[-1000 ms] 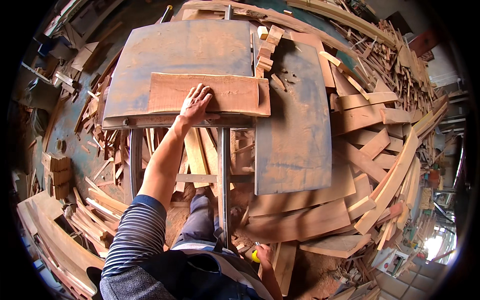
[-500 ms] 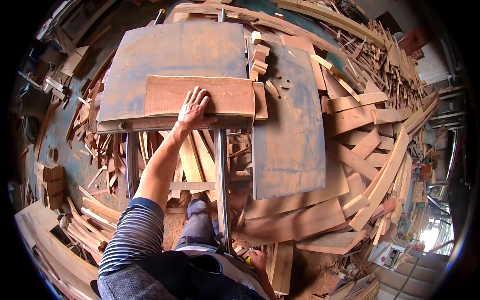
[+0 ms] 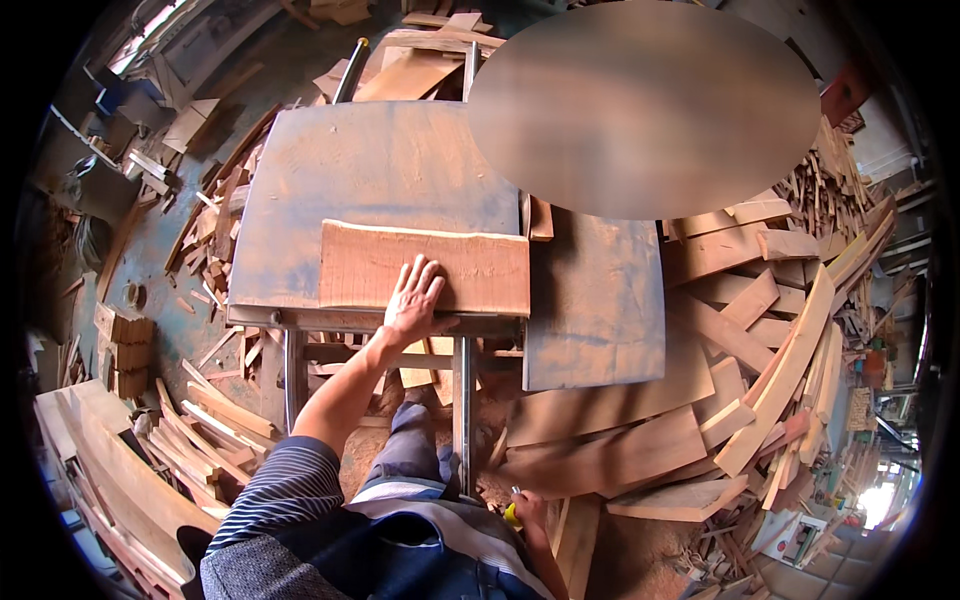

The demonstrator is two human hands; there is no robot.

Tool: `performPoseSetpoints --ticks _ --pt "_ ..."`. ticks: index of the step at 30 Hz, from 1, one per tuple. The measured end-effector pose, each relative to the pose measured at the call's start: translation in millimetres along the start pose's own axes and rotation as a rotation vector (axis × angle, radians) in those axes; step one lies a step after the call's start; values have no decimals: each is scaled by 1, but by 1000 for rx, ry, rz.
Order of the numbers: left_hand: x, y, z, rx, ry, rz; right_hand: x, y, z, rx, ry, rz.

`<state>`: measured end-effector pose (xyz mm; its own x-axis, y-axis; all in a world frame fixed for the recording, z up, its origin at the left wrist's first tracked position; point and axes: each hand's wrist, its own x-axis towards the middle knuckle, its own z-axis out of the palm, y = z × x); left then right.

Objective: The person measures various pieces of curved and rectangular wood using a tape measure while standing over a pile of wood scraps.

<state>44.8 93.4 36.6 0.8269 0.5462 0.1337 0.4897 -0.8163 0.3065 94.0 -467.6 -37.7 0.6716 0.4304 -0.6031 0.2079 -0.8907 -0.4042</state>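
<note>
A reddish-brown board (image 3: 480,268) with a pale, rough far edge lies flat along the near edge of a dusty metal sliding table (image 3: 370,160). Spread across the board's near side is my left hand (image 3: 414,303), palm down, fingers extended and apart. Down by my right side, my right hand (image 3: 533,509) is closed around a small yellow tool (image 3: 512,515) with a pale tip; its exact kind is not clear. A small wooden block (image 3: 541,219) rests just beyond the board's right end, partly hidden by a blurred oval.
A fixed metal tabletop (image 3: 598,300) stands to the right. Rails (image 3: 464,410) run beneath the sliding table toward me. Planks (image 3: 610,445) pile up at the right, with more offcuts (image 3: 190,450) on the left. The blurred oval (image 3: 645,110) hides the far right.
The sliding table, the board and my left hand have come nearer to me relative to the fixed tabletop. The view has shifted, and a blurred oval now covers the far right.
</note>
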Motion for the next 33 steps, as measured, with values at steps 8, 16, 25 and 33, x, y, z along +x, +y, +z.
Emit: performPoseSetpoints --ticks 8,16,25,33 --pt "-72 46 -15 -42 -78 24 -5 37 11 -70 -71 19" --pt "-44 -19 -46 -45 -435 -85 -34 40 0 -18 -36 88" --pt "-74 52 -45 -108 -438 13 -98 10 65 366 197 442" --pt "-61 23 -28 -150 -754 -95 -116 -76 19 1571 231 387"
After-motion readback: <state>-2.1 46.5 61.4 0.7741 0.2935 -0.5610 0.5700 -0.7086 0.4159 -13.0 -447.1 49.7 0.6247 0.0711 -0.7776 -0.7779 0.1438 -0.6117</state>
